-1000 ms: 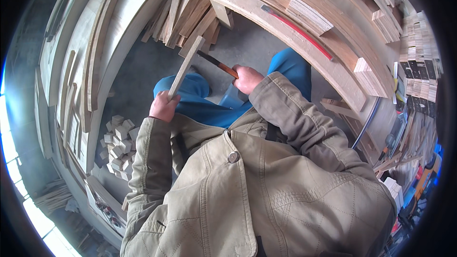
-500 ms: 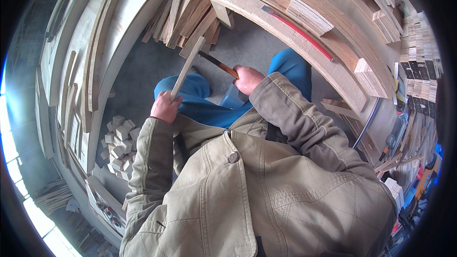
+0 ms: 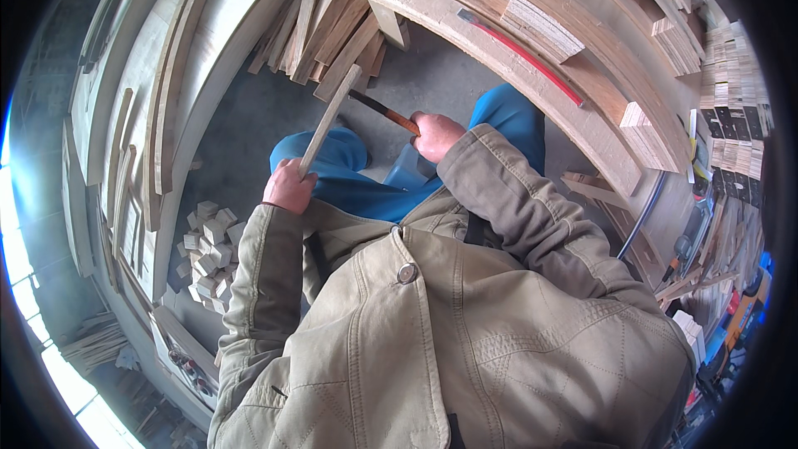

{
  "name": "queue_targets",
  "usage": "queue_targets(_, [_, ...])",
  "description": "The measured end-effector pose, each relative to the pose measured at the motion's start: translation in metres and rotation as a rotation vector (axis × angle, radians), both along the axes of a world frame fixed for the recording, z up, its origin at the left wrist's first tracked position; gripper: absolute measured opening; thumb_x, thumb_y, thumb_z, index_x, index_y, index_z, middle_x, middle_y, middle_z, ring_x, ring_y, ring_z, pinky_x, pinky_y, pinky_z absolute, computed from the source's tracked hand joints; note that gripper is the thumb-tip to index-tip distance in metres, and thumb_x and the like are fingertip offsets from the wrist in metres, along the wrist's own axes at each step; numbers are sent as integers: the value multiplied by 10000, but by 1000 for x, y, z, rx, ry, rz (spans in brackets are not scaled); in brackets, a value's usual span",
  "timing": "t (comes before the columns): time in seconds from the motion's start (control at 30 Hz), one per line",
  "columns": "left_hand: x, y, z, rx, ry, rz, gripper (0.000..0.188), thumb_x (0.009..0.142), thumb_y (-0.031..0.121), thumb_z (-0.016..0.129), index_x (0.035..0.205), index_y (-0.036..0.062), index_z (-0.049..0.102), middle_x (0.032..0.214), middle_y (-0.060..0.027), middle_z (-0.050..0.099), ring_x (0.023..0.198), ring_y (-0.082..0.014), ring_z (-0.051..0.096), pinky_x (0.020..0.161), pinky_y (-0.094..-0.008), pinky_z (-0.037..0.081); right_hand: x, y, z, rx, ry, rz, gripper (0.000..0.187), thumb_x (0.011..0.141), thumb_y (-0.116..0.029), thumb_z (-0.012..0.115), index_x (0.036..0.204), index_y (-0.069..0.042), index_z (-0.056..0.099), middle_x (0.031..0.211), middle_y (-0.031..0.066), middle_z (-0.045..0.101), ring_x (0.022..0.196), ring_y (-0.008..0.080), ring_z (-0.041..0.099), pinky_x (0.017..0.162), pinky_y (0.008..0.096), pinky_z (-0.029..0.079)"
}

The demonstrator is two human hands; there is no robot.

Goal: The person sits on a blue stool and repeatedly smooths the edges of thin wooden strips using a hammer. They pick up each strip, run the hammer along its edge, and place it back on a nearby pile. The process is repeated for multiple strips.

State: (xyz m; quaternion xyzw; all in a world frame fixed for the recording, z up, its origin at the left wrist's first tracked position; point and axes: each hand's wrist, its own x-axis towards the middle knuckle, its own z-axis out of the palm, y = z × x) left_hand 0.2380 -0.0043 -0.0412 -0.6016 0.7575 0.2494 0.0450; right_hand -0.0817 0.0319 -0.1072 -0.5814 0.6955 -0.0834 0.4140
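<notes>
Toward eleven o'clock, a pale wooden strip [image 3: 328, 126] leans toward one o'clock from the left hand [image 3: 289, 185], whose fingers wrap only its lower end. With no support visible at its far end, a sideways push could twist it loose. The right hand [image 3: 438, 135], toward one o'clock, grips an orange-handled tool [image 3: 381, 110], its dark shaft aimed at ten o'clock. The view is too coarse to tell whether its tip touches the strip; if it skids off, it could strike the left hand or the blue trousers [image 3: 287, 152].
</notes>
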Motion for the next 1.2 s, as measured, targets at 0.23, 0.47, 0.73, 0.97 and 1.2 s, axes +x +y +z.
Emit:
queue_targets(0.23, [2,1,-6,-3,43,-20,267,854,233,720,1007,19,676,1049,-225,657,1034,-428,616,888,-503,499,0,-3,14,50,67,-22,360,906,-362,653,1151,-101,693,1096,187,729,1048,403,688,913,504,542])
queue_targets(0.47, [2,2,-4,3,80,-14,262,842,215,728,993,12,665,1043,-226,653,1030,-435,607,887,-500,496,0,-3,7,-23,36,-22,406,899,-434,690,1080,-71,714,1053,193,735,1027,409,689,900,510,541])
queue_targets(0.73, [10,4,-5,25,160,2,344,825,212,745,1100,22,664,1056,-210,654,1068,-410,609,913,-472,498,0,-2,-18,-118,-158,-6,372,867,-306,743,1072,-8,657,951,264,708,951,454,677,843,525,535])
queue_targets(0.97, [31,-1,-7,229,207,118,461,795,224,812,1187,34,661,1047,-153,692,950,-288,676,858,-400,534,8,2,-11,-206,-228,-89,333,839,-242,758,1024,0,624,894,268,680,922,478,647,798,528,504])
queue_targets(1.2, [42,-2,17,220,383,77,532,780,186,834,1240,36,613,912,-71,682,832,-173,658,786,-339,534,12,9,6,-316,-303,-85,255,861,-163,742,1021,-21,603,825,241,650,846,483,624,722,503,482])
